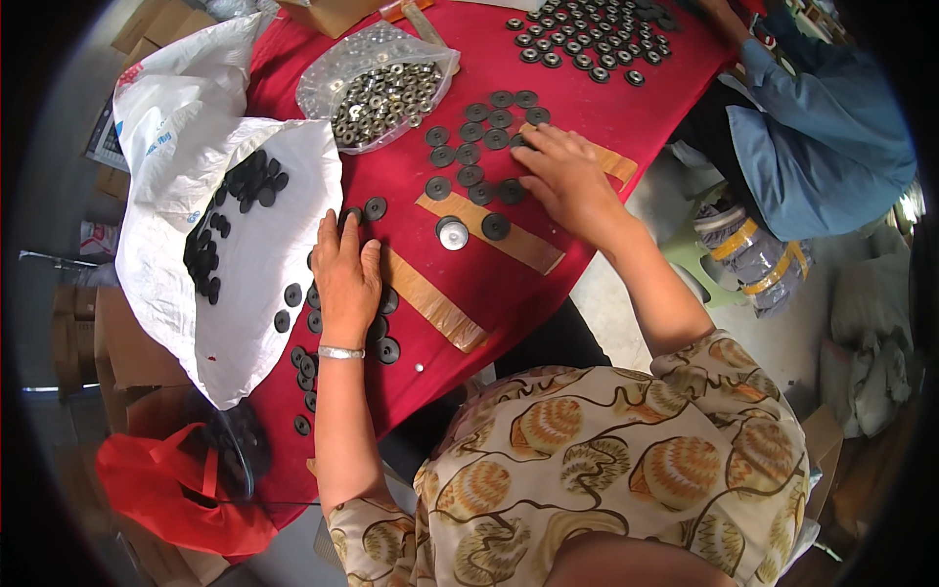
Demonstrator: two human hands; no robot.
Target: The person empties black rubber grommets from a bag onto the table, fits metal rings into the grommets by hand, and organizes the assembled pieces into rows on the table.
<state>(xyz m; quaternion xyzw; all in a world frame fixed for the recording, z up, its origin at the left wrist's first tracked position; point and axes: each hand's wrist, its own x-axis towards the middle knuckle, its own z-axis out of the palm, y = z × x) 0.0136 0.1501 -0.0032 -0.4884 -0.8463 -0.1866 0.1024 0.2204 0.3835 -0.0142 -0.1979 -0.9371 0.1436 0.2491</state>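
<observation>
My left hand (345,276) lies flat, palm down, on the red tablecloth (606,108), covering a few loose black rubber discs (381,338) beside a white sack (254,264). My right hand (567,181) rests fingers down on the edge of a laid-out group of black discs (474,147). A single disc with a silver metal centre (451,233) lies between my hands, on a strip of brown tape (499,235). Neither hand visibly grips anything.
A clear plastic bag of metal washers (381,88) sits at the back. More black discs (235,186) spill from the white sack. Another person in a blue sleeve (822,127) works over rows of assembled discs (587,34) at the far right. A red bag (176,489) hangs below the table's left edge.
</observation>
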